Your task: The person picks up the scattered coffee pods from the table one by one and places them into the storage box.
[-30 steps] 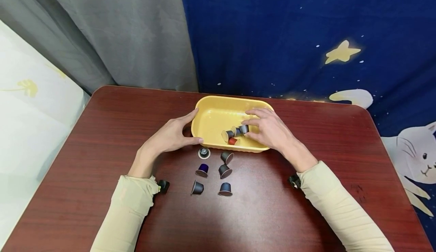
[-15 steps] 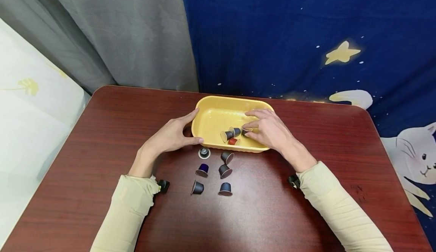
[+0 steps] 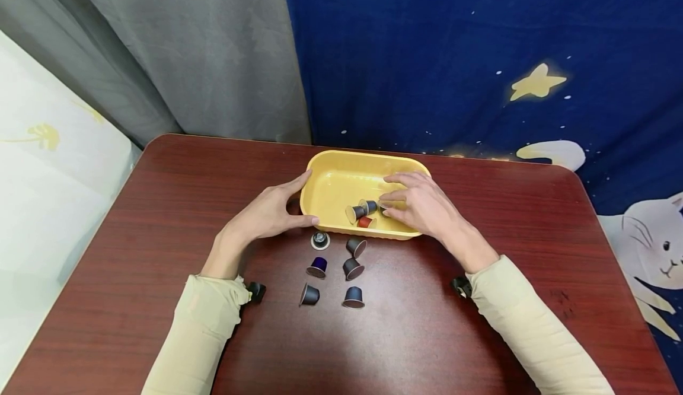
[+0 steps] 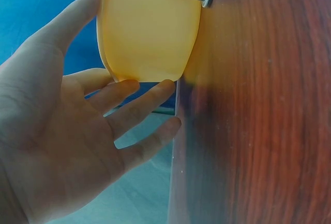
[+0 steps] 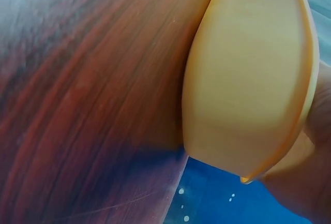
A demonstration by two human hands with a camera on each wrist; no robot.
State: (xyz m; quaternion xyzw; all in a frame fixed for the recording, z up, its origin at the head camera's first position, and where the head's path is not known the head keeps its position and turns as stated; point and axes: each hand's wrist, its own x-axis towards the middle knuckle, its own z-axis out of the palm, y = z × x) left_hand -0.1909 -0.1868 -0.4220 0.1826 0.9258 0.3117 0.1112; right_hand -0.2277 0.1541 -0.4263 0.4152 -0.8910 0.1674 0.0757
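A yellow plastic tub (image 3: 341,184) sits near the table's far side. My left hand (image 3: 269,210) holds its left end, thumb at the front corner of the rim and fingers against the end wall; the left wrist view shows the fingertips (image 4: 165,85) on that wall. Inside the tub, my right hand (image 3: 424,202) pinches a coffee capsule (image 3: 382,205), mostly hidden by its thumb and fingers. Beside it lie two dark capsules (image 3: 368,206) and a red capsule (image 3: 364,222). In the right wrist view the tub's wall hides the right fingers.
In front of the tub, several capsules stand or lie in two columns on the reddish-brown table (image 3: 427,335), among them a purple capsule (image 3: 317,267) and a dark capsule (image 3: 353,297). Grey and blue curtains (image 3: 405,57) hang behind the table's far edge.
The capsule at my right fingertips has turned and moved lower, and less of it shows now. The dark capsules beside it have shifted slightly. My left hand and the tub have stayed put.
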